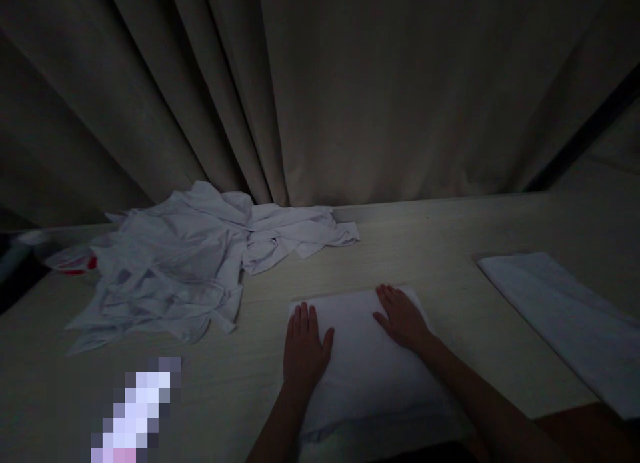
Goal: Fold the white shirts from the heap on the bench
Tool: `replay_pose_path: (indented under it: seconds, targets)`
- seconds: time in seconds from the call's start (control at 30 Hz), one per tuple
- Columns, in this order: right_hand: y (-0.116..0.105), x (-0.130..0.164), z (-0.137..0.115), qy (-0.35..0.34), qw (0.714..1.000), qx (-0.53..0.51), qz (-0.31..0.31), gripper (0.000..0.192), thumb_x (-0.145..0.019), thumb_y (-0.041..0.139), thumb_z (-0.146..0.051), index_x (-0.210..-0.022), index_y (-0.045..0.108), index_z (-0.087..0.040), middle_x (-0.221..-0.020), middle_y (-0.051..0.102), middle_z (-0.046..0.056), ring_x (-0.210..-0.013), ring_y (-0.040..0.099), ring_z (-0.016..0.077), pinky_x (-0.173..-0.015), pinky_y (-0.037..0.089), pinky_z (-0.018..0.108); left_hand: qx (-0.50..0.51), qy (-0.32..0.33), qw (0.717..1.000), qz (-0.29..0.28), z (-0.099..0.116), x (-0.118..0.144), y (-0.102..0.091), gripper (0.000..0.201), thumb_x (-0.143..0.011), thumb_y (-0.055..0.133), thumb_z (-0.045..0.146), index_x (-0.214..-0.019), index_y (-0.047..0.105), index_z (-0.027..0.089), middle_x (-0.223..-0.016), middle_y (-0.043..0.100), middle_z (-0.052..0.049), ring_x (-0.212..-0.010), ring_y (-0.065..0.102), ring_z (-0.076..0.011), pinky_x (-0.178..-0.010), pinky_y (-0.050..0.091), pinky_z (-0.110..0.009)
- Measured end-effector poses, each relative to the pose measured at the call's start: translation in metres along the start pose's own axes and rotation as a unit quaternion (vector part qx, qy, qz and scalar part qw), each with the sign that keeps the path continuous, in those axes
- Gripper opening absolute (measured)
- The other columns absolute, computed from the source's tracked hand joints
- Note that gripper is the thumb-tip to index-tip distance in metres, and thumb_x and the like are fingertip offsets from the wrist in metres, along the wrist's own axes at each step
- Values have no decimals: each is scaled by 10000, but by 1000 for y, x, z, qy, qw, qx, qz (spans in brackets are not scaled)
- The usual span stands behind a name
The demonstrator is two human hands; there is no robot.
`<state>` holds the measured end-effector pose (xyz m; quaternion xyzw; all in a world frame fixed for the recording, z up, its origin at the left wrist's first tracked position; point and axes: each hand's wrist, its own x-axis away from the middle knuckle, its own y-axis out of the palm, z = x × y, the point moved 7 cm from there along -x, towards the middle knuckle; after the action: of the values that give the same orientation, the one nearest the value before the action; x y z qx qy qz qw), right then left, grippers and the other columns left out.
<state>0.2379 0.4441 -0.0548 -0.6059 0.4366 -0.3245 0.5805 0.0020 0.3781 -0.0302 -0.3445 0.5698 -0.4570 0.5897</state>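
Both hands press a folded cloth, near edge dim.

Smooth white cloth lies on matt pale wood-grain table.

Lighting: dim overall. Brightest patch: folded white cloth and the crumpled heap left of it. Curtain behind the folded cloth in deep shadow. Corners darken heavily; edges bow outward. Pixelated block left of the cloth. Fine detail soft, grainy.
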Motion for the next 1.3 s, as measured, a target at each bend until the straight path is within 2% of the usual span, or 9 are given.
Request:
replay_pose_path:
  seconds: [0.23,0.5,0.63,0.73,0.83,0.93,1.0,1.1,1.3]
  targets:
    - [-2,24,44,52,998,34,14,708,-918,230,-580,-1441,285,-105,-1511,267,137,-1393,223,257,-1137,171,461,-2,12,1000,1,0,-1,-2,705,-859,426,517,-1347,374,10,-1417,403,-260,-1362,304,-351,-1087,325,-511]
    - [1,23,45,46,998,25,16,701,-917,229,-565,-1445,275,-105,-1514,259,138,-1398,203,270,-1130,178,472,18,186,981,-49,49,49,-25,641,-894,403,438,-1428,266,113,-1494,324,-160,-1412,190,-308,-1112,279,-509]
    - [-11,21,42,41,998,32,27,684,-910,273,-545,-1438,296,-111,-1511,258,146,-1400,192,289,-1141,126,502,16,198,976,-85,51,70,-24,724,-868,402,539,-1456,200,168,-1517,284,-130,-1413,189,-313,-1118,235,-530]
    - [-30,27,12,22,998,31,46,635,-912,334,-464,-1433,303,-102,-1519,225,152,-1410,145,298,-1149,86,517,25,192,977,-94,48,72,-20,782,-844,408,586,-1461,177,165,-1527,253,-136,-1415,173,-322,-1120,210,-536]
    - [-40,47,-46,-27,998,9,59,612,-925,338,-380,-1450,245,-82,-1530,175,159,-1418,99,286,-1148,135,504,34,191,976,-95,48,71,-19,828,-820,413,629,-1462,171,166,-1531,242,-139,-1417,163,-326,-1122,193,-539]
    - [-29,75,-101,-80,996,-19,47,614,-916,379,-366,-1461,230,-124,-1532,188,136,-1415,124,283,-1134,203,500,40,195,976,-84,49,70,-21,847,-807,416,648,-1459,184,159,-1525,255,-148,-1414,172,-329,-1119,188,-545]
    - [-18,91,-113,-70,996,-22,44,616,-908,413,-390,-1460,248,-169,-1526,211,130,-1403,179,297,-1117,236,510,43,199,976,-79,49,70,-23,856,-799,417,658,-1457,193,158,-1524,257,-150,-1412,178,-329,-1118,188,-545]
    - [-8,108,-97,-23,999,-4,45,655,-894,432,-483,-1458,262,-197,-1521,223,140,-1382,231,334,-1098,242,545,48,197,976,-78,49,69,-24,882,-781,425,680,-1457,195,161,-1524,257,-148,-1411,184,-330,-1119,188,-543]
    - [-3,162,-23,49,996,48,49,754,-882,400,-568,-1484,154,-188,-1507,262,153,-1370,266,332,-1083,258,552,51,181,978,-90,48,71,-25,901,-769,425,699,-1461,183,175,-1524,263,-139,-1414,176,-327,-1124,191,-538]
